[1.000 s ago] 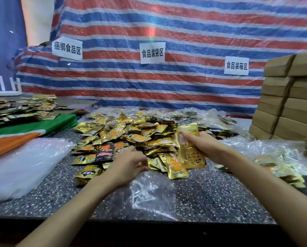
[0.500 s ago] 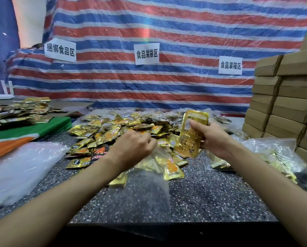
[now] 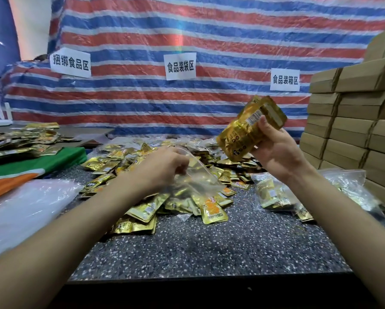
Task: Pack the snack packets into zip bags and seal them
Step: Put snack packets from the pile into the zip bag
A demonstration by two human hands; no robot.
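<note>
While the right hand point(image 3: 276, 150) grips a stack of gold snack packets point(image 3: 249, 128) raised above the counter point(image 3: 209, 246), fingers curled round it, the left hand point(image 3: 162, 168) pinches a clear zip bag point(image 3: 196, 177) over the loose packet pile point(image 3: 147, 210) mid-counter, forearm reaching forward.

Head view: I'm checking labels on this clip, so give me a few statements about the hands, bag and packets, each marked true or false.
1. The right hand grips gold packets above the table. True.
2. The left hand lies flat on the table. False: it holds a clear zip bag over the pile.
3. The pile of loose packets lies on the table. True.
4. The boxes are stacked at the left. False: they stand at the right.
</note>
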